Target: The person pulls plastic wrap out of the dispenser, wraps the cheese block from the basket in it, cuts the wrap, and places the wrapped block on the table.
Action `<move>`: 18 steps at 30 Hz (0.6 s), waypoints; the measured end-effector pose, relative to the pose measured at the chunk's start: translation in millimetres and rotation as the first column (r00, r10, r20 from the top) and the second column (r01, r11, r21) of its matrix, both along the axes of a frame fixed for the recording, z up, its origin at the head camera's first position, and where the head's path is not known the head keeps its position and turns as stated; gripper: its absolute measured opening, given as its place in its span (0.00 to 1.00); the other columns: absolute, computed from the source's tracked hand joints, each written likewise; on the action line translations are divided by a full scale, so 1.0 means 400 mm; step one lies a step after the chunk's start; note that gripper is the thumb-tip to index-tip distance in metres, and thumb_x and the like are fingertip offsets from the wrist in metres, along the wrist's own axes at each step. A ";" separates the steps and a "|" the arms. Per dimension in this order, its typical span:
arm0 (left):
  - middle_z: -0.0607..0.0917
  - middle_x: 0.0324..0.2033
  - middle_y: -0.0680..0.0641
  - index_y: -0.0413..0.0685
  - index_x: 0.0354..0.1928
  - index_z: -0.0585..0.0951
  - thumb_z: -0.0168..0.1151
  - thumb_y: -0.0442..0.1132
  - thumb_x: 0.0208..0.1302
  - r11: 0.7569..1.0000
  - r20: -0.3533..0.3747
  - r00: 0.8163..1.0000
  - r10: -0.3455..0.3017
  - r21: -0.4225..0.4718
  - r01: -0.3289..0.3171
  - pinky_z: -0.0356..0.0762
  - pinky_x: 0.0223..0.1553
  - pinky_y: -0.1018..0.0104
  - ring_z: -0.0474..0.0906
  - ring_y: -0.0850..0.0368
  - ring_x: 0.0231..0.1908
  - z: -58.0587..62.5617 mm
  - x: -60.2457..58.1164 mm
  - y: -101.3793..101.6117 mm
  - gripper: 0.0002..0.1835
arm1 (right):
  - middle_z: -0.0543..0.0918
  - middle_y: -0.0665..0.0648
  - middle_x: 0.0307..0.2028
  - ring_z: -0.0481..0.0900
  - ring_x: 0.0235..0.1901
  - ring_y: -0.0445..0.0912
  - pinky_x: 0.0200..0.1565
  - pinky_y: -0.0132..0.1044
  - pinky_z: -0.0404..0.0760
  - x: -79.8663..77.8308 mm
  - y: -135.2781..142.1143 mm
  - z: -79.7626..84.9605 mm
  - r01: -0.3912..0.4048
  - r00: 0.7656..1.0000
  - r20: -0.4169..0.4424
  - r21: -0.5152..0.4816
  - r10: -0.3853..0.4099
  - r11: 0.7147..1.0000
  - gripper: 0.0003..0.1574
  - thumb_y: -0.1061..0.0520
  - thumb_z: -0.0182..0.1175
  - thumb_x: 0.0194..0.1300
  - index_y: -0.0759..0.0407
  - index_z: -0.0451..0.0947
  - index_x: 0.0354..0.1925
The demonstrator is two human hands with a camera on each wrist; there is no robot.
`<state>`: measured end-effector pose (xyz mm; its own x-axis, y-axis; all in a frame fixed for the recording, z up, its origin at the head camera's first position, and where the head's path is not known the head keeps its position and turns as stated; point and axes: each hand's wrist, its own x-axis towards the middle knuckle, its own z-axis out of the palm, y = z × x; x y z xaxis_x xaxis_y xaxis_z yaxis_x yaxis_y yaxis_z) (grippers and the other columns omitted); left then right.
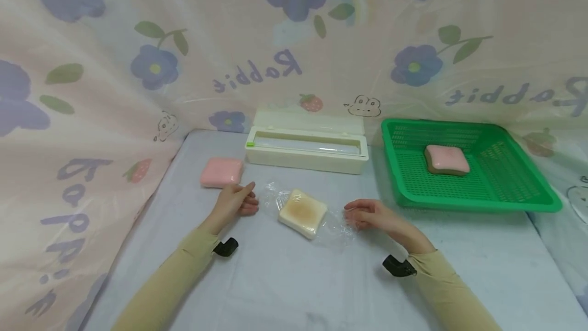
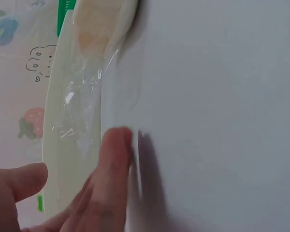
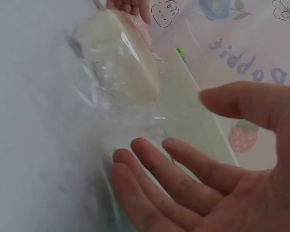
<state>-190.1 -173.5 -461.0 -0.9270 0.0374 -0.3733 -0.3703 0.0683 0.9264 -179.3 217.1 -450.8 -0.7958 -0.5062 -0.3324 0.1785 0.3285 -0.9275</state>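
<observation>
A toast-shaped piece (image 1: 303,213), cream with a browned middle, lies on the table wrapped in clear plastic film (image 1: 337,229). Loose film sticks out at both its left and right ends. Just left of the film is my left hand (image 1: 234,203), fingers relaxed and thumb apart, holding nothing; the left wrist view has its fingertips short of the film (image 2: 82,106). My right hand (image 1: 374,216) is at the film's right end. In the right wrist view its fingers spread loosely beside the crumpled film (image 3: 130,121), with the thumb well away from them.
Behind the left hand sits a pink, rounded square piece (image 1: 222,171). A white film-dispenser box (image 1: 305,161) stands at the back with its lid up and a roll inside. At right, a green basket (image 1: 478,204) holds a pink-topped, brown-sided piece (image 1: 446,159).
</observation>
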 end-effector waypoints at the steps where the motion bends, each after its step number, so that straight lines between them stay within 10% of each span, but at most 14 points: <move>1: 0.83 0.32 0.33 0.22 0.43 0.75 0.51 0.50 0.73 1.000 0.028 0.999 -0.019 -0.013 0.020 0.85 0.34 0.59 0.84 0.49 0.28 0.006 0.014 -0.003 0.28 | 0.79 0.65 0.52 0.79 0.46 0.48 0.47 0.37 0.80 -0.010 -0.003 0.006 0.005 1.000 0.001 -0.003 -0.005 1.000 0.27 0.54 0.55 0.70 0.71 0.69 0.59; 5: 0.84 0.33 0.34 0.23 0.42 0.76 0.44 0.56 0.74 0.979 0.130 0.970 -0.205 0.045 0.201 0.84 0.37 0.56 0.85 0.45 0.33 0.011 0.065 0.007 0.34 | 0.74 0.67 0.58 0.75 0.56 0.55 0.56 0.43 0.76 -0.048 -0.027 0.021 -0.017 1.000 0.015 -0.049 0.018 0.999 0.29 0.49 0.48 0.74 0.72 0.67 0.61; 11: 0.82 0.43 0.30 0.21 0.51 0.74 0.38 0.54 0.76 0.883 0.145 0.896 -0.421 0.290 0.368 0.80 0.47 0.53 0.82 0.40 0.44 0.008 0.103 0.067 0.35 | 0.72 0.64 0.61 0.72 0.60 0.54 0.62 0.45 0.70 -0.081 -0.075 0.018 -0.077 0.995 0.050 -0.110 0.083 0.991 0.32 0.45 0.45 0.76 0.70 0.67 0.62; 18: 0.79 0.49 0.27 0.21 0.54 0.72 0.38 0.50 0.77 0.878 0.112 0.920 -0.375 0.361 0.313 0.78 0.51 0.53 0.79 0.38 0.49 0.011 0.091 0.089 0.32 | 0.74 0.66 0.58 0.75 0.56 0.54 0.59 0.45 0.74 -0.069 -0.097 0.004 -0.116 0.992 0.033 -0.107 0.120 0.987 0.32 0.46 0.44 0.76 0.74 0.69 0.59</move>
